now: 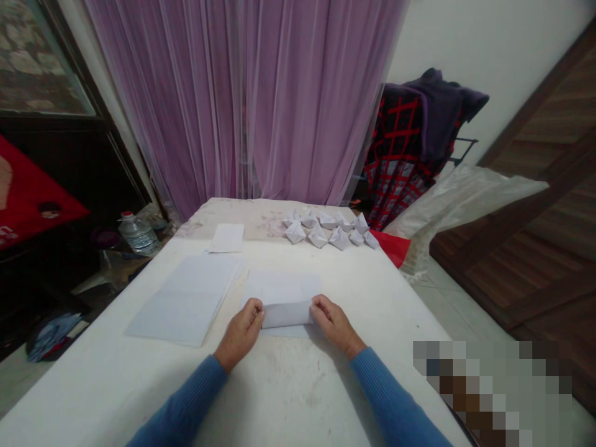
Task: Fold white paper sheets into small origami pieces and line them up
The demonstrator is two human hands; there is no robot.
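Observation:
A folded strip of white paper (286, 314) is stretched between my two hands, a little above the table. My left hand (244, 329) pinches its left end, and my right hand (333, 320) grips the right end. Beneath and behind the strip lies a flat sheet of white paper (284, 284). To the left of my left hand rests a stack of larger white sheets (186, 298). A smaller pile of white paper (228, 238) sits farther back. Several folded paper shapes (318, 236), pointed like little boats, stand in two rows at the far right of the table.
The white table (279, 397) has a flowered cover at its far end. Purple curtains (288, 99) hang behind it. A large water bottle (138, 234) stands off the left side. Clear plastic sheeting (456, 198) and a clothes-covered chair (405, 143) are off the right.

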